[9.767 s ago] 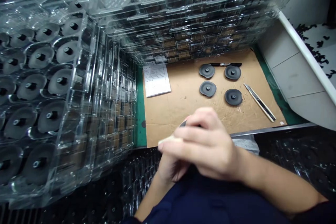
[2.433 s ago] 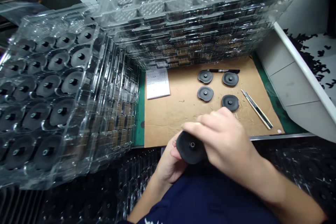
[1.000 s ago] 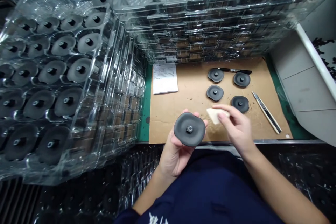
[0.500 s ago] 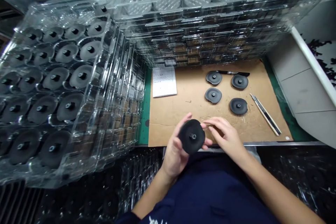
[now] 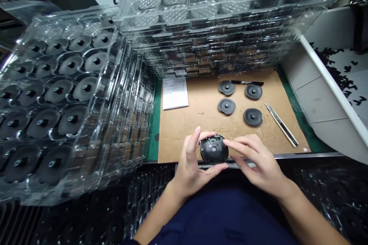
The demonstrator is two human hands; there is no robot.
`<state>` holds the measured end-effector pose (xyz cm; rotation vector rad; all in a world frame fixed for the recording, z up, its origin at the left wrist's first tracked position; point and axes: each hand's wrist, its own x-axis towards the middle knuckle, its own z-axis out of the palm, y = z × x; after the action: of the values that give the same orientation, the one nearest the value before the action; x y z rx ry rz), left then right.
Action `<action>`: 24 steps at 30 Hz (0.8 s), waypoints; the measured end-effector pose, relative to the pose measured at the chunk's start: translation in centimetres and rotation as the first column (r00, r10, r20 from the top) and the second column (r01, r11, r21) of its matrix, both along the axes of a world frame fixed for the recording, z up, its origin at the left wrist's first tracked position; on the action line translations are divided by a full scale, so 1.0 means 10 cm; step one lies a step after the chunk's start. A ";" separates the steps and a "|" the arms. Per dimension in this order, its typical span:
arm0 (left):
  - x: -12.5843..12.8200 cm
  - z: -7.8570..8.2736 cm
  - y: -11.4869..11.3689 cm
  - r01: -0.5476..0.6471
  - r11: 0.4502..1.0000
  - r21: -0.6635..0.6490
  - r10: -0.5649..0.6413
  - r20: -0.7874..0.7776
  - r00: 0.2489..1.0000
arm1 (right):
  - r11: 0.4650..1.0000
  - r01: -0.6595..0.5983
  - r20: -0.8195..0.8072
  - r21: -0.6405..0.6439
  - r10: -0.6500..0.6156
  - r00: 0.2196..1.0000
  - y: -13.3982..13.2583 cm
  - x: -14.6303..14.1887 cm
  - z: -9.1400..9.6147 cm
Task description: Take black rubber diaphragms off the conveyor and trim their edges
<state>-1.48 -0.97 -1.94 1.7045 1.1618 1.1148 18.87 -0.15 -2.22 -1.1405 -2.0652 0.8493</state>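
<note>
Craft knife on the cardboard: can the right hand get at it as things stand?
Probably yes. The right hand is close by, fingers on the black disc cradled in the left hand, and nothing seems to stand between it and the craft knife on the cardboard sheet.

Bright, even light from somewhere above, hard white glare along the clear plastic trays (image 5: pixel 86 61) at upper left, a faint soft shadow beneath the right hand (image 5: pixel 260 159) on the cardboard sheet (image 5: pixel 201 126), sharp focus with little blur, and wide-angle bending of straight edges toward both sides of the frame.
</note>
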 end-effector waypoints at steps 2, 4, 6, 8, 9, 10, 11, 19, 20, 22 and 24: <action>0.01 0.02 0.00 0.003 0.999 -0.032 -0.003 -0.016 1.000 | 0.994 -0.099 0.064 0.039 0.097 0.993 0.03 0.04 0.02; 0.02 0.05 0.00 0.021 0.991 -0.133 -0.021 0.004 1.000 | 0.989 -0.135 0.052 0.059 0.132 0.990 0.04 0.05 0.03; 0.03 0.06 0.01 0.080 0.935 -0.345 -0.047 0.101 0.994 | 0.993 -0.090 -0.037 0.077 0.093 0.995 0.02 0.02 0.06; 0.05 0.05 0.02 0.155 0.799 -0.581 0.002 0.261 0.965 | 0.997 0.025 -0.138 0.074 -0.015 0.990 -0.01 -0.04 0.10; 0.06 0.04 0.02 0.187 0.726 -0.662 0.060 0.331 0.942 | 0.994 0.088 -0.166 0.062 -0.076 0.983 -0.03 -0.08 0.11; 0.06 0.02 0.02 0.208 0.688 -0.695 0.099 0.373 0.923 | 0.989 0.137 -0.174 0.048 -0.127 0.976 -0.04 -0.11 0.13; 0.07 0.01 0.02 0.211 0.676 -0.707 0.130 0.395 0.909 | 0.986 0.163 -0.167 0.040 -0.155 0.974 -0.04 -0.13 0.15; 0.06 0.07 0.08 -0.012 0.660 -0.751 0.440 0.373 0.817 | 0.813 0.138 0.254 0.566 -0.331 0.909 1.09 0.53 0.78; 0.06 0.09 0.08 -0.031 0.661 -0.750 0.458 0.371 0.808 | 0.759 0.214 0.314 0.615 -0.485 0.816 1.36 0.71 0.93; 0.07 0.10 0.06 -0.049 0.660 -0.750 0.487 0.378 0.787 | 0.611 0.382 0.364 0.693 -0.754 0.546 1.86 1.09 1.18; 0.06 0.08 0.02 -0.048 0.658 -0.752 0.503 0.391 0.771 | 0.543 0.455 0.391 0.705 -0.834 0.389 2.25 1.43 1.31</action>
<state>-0.86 -0.79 -1.11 0.5087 1.2500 1.0535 33.13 22.30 10.87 -1.9714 -1.8074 -0.6468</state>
